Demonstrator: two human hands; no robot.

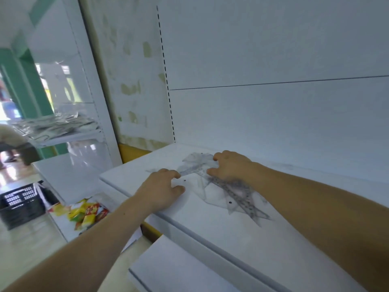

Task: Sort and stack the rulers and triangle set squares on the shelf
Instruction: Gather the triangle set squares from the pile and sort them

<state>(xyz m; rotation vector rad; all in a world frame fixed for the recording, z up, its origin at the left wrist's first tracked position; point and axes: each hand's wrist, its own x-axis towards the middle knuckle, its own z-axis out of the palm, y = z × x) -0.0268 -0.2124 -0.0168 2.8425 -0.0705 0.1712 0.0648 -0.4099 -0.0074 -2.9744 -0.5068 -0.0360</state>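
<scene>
Rulers [237, 194] look thin, light, stiff, likely slippery; lift by edges. Left hand [162, 186] pinches one; right hand [229, 167] rests curled on the pile, grip unclear.

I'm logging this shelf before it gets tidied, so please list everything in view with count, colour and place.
Rulers and set squares: several, overlapping so no exact count, clear with dark markings, loose pile on the shelf.
Shelf: one, white, directly in front of the person.
Back panel: one, white, behind the shelf.
Snack packets: several, yellow and red, lower shelf at left.
Crate: one, black, on the floor at far left.
Flat printed items: one stack, black and white, neighbouring shelf at left.
Left hand: fingers curled at the pile's left edge; whether it pinches a piece is unclear.
Right hand: rests on top of the pile.
</scene>
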